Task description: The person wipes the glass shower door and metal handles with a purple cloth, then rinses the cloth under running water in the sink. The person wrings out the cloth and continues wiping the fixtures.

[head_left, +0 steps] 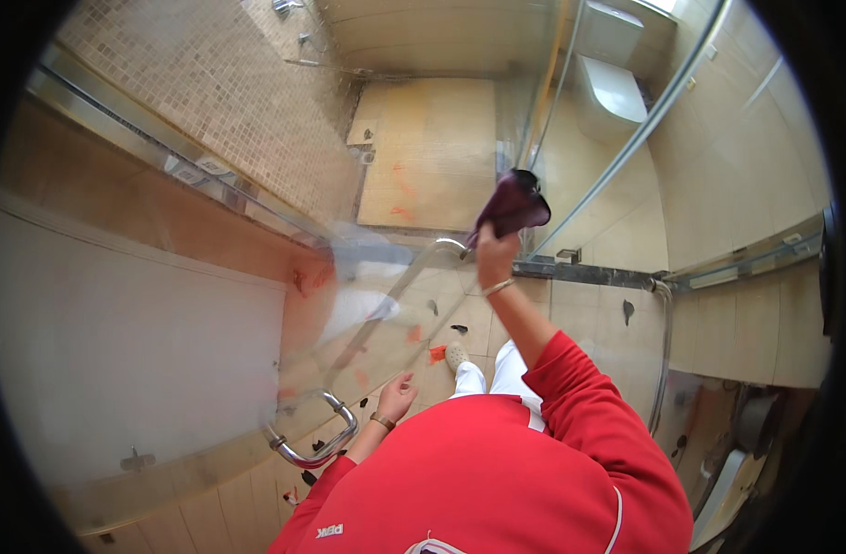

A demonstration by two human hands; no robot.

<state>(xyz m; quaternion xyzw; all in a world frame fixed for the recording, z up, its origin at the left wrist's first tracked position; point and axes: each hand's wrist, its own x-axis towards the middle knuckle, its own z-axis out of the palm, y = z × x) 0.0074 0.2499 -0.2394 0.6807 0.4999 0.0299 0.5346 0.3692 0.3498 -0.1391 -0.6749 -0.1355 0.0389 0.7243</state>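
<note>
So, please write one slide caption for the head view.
Right hand holding a dark purple cloth, left hand near a curved metal handle, with a white toilet beyond.

White lettering (330, 531) on red top (497, 471)

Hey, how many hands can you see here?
2. The right hand grips a dark purple cloth, right of the picture's center; the left hand is lower down, just right of a curved chrome handle. No others show.
</note>
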